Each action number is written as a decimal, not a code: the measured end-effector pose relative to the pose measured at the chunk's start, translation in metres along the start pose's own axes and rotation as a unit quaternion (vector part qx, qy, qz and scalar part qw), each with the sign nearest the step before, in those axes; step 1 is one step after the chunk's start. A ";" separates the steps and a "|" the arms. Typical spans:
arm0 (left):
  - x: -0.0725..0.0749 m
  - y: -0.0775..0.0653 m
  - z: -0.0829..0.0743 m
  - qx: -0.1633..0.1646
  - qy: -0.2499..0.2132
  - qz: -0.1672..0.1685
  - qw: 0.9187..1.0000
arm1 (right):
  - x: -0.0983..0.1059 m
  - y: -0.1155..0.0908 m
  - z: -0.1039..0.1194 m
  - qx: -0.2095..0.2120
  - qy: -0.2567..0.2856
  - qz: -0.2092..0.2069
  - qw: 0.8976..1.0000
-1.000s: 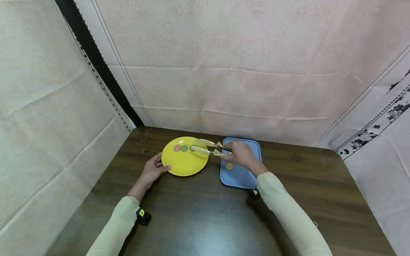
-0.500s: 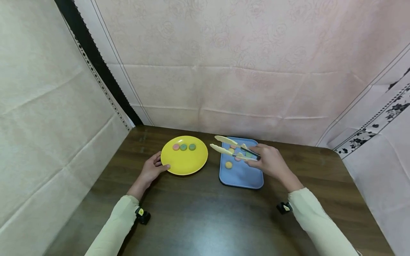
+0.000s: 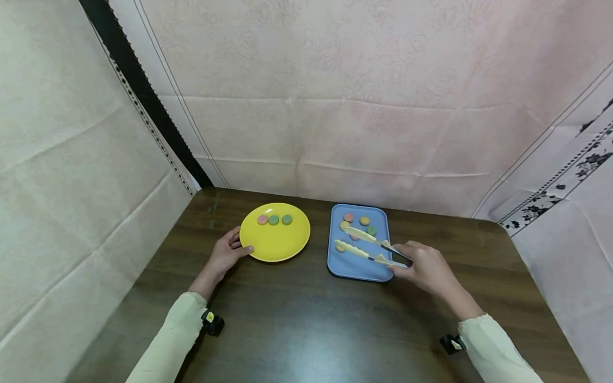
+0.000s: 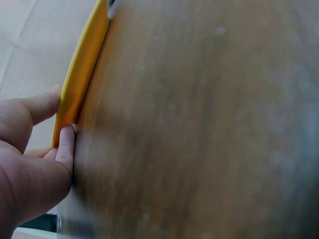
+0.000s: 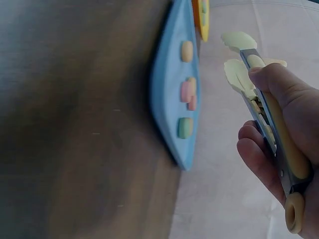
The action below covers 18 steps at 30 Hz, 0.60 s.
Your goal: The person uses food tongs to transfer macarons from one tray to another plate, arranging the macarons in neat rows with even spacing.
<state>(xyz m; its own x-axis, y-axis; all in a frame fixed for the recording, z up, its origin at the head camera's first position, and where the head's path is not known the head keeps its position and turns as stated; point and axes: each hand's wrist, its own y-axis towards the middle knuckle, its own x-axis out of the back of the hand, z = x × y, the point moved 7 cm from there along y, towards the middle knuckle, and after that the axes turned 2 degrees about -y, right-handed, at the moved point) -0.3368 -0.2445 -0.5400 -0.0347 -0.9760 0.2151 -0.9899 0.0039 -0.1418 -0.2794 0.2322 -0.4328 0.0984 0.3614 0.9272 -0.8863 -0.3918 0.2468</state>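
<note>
A yellow plate bears one pink disc and two green discs in a row. My left hand pinches the plate's left rim; the left wrist view shows the rim between thumb and fingers. In my right hand I hold cream-tipped tongs, their arms apart with nothing between the tips. The tongs overlap the blue tray in the head view. On that tray lie several small round discs, among them a pink one, a yellow one and a green one.
Plate and tray stand side by side near the far edge of a dark wooden table. Behind them hangs a pale patterned cloth, with another cloth along the left side.
The right hand has drawn the tongs from over the plate rightward to above the tray, uncovering the second green disc on the plate. The left hand has kept its place at the rim.
</note>
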 end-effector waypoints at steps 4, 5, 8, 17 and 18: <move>0.000 0.000 0.000 -0.002 -0.005 0.002 1.000 | -0.010 -0.008 -0.004 -0.006 0.008 0.007 1.000; 0.000 0.000 0.000 -0.002 -0.006 0.002 1.000 | -0.012 -0.010 -0.005 -0.007 0.011 0.009 1.000; 0.000 0.000 -0.001 -0.001 -0.005 0.001 1.000 | -0.019 -0.013 -0.009 -0.008 0.021 0.011 1.000; 0.001 -0.001 -0.001 0.001 -0.006 0.002 1.000 | -0.029 -0.013 -0.016 -0.012 0.035 0.014 0.999; 0.001 0.000 0.000 0.000 -0.008 0.002 1.000 | -0.030 -0.013 -0.016 -0.011 0.036 0.015 0.999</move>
<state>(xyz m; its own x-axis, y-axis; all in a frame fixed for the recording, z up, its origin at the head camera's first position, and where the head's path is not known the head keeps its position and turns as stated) -0.3365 -0.2456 -0.5392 -0.0359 -0.9793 0.1995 -0.9897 0.0071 -0.1432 -0.2781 0.2400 -0.4680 0.0404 0.4098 0.9113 -0.8983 -0.3845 0.2128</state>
